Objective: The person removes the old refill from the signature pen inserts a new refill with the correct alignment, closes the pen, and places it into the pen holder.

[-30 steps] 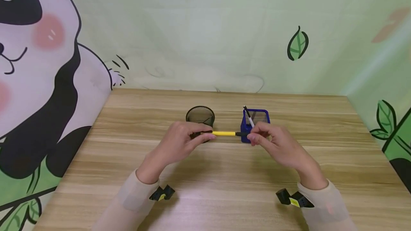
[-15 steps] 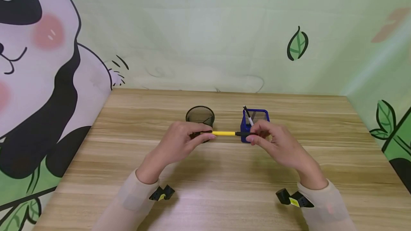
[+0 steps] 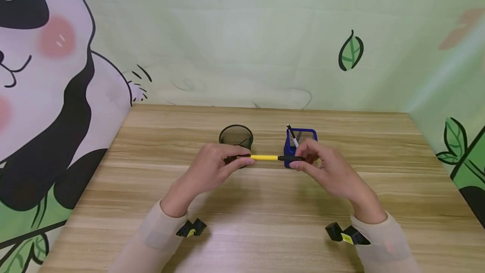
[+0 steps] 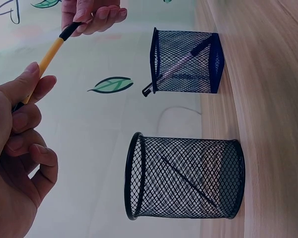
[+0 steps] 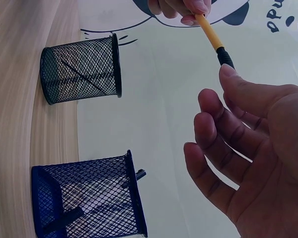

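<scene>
A yellow pen [image 3: 264,158] with black ends is held level above the table between both hands. My left hand [image 3: 212,167] pinches one black end between thumb and index finger; its other fingers are curled in the left wrist view. At the opposite black end, my right hand [image 3: 329,169] holds the tip lightly with thumb and index finger. The remaining right fingers [image 5: 208,126] are bent and hold nothing. Behind the left hand is a round black mesh pen holder [image 4: 188,178]. A blue square mesh pen holder [image 5: 94,198] sits behind the right hand.
A black-and-white pen [image 3: 293,137] leans in the blue holder, its top above the rim. A dark diagonal line shows in the round holder. The wooden table [image 3: 265,231] meets a green printed backdrop [image 3: 235,54] at its far edge.
The right fingertips have shifted slightly on the pen, and more of its black tip shows between them. The left hand and both holders have stayed in place.
</scene>
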`<state>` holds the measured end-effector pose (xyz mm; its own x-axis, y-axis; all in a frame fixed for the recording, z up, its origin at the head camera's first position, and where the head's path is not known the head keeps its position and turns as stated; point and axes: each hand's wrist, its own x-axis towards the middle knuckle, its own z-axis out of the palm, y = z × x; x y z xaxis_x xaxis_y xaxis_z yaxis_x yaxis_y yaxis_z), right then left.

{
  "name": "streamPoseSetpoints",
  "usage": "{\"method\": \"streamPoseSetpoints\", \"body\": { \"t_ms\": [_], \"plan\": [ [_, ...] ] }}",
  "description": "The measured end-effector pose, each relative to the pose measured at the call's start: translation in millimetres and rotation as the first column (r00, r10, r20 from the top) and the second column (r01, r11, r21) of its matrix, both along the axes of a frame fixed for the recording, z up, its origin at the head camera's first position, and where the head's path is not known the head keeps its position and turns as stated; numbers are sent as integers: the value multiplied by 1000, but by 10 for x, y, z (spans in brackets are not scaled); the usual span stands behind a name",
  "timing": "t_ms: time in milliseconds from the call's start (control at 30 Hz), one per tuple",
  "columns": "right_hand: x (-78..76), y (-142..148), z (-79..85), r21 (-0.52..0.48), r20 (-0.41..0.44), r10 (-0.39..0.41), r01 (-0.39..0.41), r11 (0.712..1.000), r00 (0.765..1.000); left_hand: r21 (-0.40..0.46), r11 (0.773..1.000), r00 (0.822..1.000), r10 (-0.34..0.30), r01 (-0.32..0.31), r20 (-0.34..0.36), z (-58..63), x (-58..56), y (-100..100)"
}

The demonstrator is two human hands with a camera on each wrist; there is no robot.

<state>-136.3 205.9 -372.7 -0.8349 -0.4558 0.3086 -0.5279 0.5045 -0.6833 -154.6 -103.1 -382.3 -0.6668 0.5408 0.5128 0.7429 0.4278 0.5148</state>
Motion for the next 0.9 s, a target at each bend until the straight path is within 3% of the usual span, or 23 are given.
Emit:
{"method": "streamPoseSetpoints", "body": {
  "t_ms": [900],
  "plan": [
    [3, -13, 10, 16, 26, -4, 3, 1000, 1000, -8, 1000, 1000, 12, -12, 16, -33, -13, -1]
  ]
}}
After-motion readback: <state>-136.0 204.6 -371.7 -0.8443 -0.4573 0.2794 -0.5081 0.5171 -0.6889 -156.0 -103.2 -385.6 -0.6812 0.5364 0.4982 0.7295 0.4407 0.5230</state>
